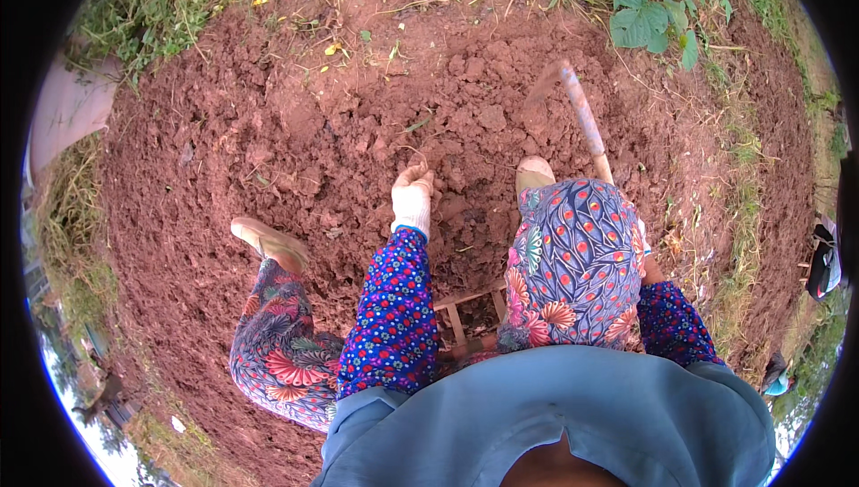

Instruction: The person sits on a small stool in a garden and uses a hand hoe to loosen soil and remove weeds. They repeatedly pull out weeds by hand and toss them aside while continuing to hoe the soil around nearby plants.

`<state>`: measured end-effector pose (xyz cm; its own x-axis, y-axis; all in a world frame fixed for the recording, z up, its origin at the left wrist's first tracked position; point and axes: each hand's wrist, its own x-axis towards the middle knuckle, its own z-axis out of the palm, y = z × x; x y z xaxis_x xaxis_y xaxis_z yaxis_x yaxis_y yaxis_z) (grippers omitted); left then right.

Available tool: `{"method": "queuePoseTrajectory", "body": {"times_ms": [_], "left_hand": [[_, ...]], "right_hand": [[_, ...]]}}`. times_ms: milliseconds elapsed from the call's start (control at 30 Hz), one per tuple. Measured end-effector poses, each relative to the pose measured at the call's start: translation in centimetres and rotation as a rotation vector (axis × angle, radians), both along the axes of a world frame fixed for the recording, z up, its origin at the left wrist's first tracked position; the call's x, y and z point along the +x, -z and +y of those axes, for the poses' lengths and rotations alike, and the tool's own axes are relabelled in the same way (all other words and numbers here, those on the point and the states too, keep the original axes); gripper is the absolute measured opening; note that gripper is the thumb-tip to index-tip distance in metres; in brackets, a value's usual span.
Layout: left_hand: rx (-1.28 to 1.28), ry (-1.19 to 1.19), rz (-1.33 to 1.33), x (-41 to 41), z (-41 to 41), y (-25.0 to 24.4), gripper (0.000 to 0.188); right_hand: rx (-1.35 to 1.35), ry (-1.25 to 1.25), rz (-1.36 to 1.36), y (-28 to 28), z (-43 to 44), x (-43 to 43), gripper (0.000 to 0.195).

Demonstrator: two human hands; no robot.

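My left hand [413,199], in a white knit glove, is low over the loose red soil [315,144] in front of me. Its fingertips are pinched together beside a thin curved root or stem [415,151]; whether they grip it is unclear. My right hand [645,238] is mostly hidden behind my right knee, with only a bit of white glove showing. A hand tool's wooden handle with a bluish metal shaft [582,107] comes out beyond that knee. The tool's blurred, soil-coloured blade [542,87] is over the clods; the grip on it is hidden.
A low wooden stool or frame [470,299] is under me. My shoes [535,171] rest on the soil. Grass [168,10] and broad-leaved plants [641,20] edge the far side. A pale slab [74,107] lies at the left. More people or their things appear at the far right rim.
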<state>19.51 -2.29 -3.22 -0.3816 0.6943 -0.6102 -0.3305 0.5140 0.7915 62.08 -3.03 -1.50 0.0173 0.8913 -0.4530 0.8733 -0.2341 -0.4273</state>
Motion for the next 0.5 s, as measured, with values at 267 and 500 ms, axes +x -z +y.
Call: {"method": "queuePoseTrajectory", "body": {"times_ms": [267, 500], "left_hand": [[0.331, -0.531, -0.381, -8.3, -1.1, -7.6, 0.017], [0.467, -0.468, -0.063, -11.7, -1.2, -18.2, 0.011]], "right_hand": [[-0.072, 0.098, 0.375, -4.1, -5.5, 1.6, 0.033], [-0.159, 0.176, 0.9, -9.6, 8.3, -13.9, 0.028]]}}
